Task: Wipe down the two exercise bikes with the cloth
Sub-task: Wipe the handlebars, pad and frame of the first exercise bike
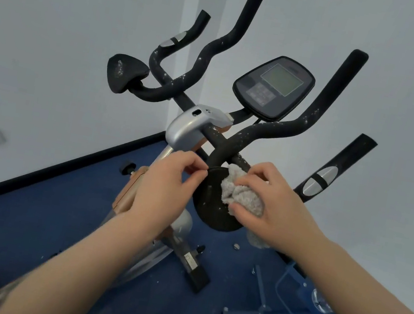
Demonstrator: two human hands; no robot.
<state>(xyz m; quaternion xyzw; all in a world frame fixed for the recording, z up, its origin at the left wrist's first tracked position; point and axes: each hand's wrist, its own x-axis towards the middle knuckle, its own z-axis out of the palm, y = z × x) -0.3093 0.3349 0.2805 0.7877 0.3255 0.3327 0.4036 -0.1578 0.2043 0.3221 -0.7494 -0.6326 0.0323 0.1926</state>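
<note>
One exercise bike fills the view, and the wiping on it looks far from finished, as far as I can judge. The right hand grips a bunched grey cloth and presses it onto the near black elbow pad of the handlebars, fingers curled round the fabric. The left hand pinches the pad's left edge between thumb and fingertips, apparently steadying it. White specks show on the near pad beside the cloth, on the far elbow pad, and along the curved handlebar tubes, so those surfaces seem unwiped. The console with its grey screen stands above, well apart from the cloth; I cannot tell whether it has been cleaned. Of the frame below, little shows between the arms, and its state is unclear. An orange and black shape at the lower left corner may belong to a second machine, but that cannot be told. Most of the task, by this reading, is left.
</note>
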